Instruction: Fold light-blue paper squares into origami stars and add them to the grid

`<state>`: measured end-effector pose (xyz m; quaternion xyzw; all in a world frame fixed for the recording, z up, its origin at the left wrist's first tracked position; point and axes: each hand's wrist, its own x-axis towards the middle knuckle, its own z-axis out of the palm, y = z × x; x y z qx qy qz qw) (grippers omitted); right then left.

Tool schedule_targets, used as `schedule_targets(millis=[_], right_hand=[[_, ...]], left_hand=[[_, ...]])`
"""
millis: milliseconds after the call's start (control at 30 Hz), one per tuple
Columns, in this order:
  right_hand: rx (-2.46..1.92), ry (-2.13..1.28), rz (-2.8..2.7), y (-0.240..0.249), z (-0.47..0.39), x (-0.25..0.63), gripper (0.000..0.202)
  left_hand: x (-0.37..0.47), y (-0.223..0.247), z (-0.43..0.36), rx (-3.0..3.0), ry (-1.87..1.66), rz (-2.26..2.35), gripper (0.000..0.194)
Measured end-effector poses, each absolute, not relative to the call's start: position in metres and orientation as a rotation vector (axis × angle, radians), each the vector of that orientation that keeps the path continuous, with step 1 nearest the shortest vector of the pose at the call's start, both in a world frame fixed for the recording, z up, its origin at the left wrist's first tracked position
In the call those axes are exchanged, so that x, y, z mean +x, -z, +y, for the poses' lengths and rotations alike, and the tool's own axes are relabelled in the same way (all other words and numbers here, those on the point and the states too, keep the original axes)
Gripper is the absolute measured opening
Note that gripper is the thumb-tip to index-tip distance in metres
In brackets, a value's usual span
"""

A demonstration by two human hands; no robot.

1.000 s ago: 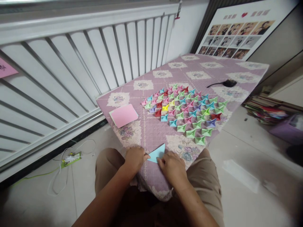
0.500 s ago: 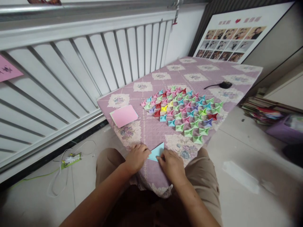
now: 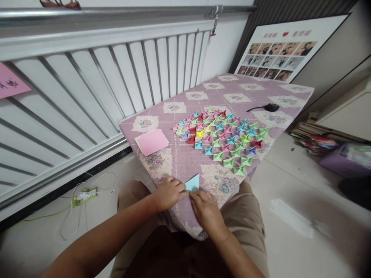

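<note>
A light blue folded paper (image 3: 193,183) with a pointed top corner lies at the near end of the cloth-covered table (image 3: 185,210). My left hand (image 3: 169,193) holds its left corner, fingers bent together. On the lower edge, my right hand (image 3: 206,210) presses with fingertips close to the left hand's; part of the paper is hidden beneath the fingers. Beyond them stand several rows of small folded paper pieces (image 3: 218,156) in green, pink, blue, red, yellow and purple. Pink paper sheets (image 3: 152,142) lie stacked at the table's left edge.
A black object with a cable (image 3: 271,107) lies on the far right of the table. Behind the table are a white radiator (image 3: 162,69) and a photo board (image 3: 272,54). A power strip (image 3: 85,196) with cables is on the floor at left.
My right hand has moved left and slightly down along the paper, closer to my left hand, and now covers its lower edge. The camera view has shifted slightly.
</note>
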<state>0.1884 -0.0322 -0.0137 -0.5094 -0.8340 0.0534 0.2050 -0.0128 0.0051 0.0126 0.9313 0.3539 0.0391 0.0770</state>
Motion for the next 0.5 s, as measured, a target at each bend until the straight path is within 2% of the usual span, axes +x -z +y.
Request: schedule_targets(millis=[267,500], right_hand=[[-1.366,0.000,-2.495,0.012,-0.034,0.188,0.031],[-1.225,0.006,-2.485,0.015,-0.032,0.201,0.026]], left_hand=[[-0.028,-0.009,-0.007,2.972,-0.134,1.110,0.028],[-0.042,0.006,-0.024,2.922,-0.169,1.342,0.029]])
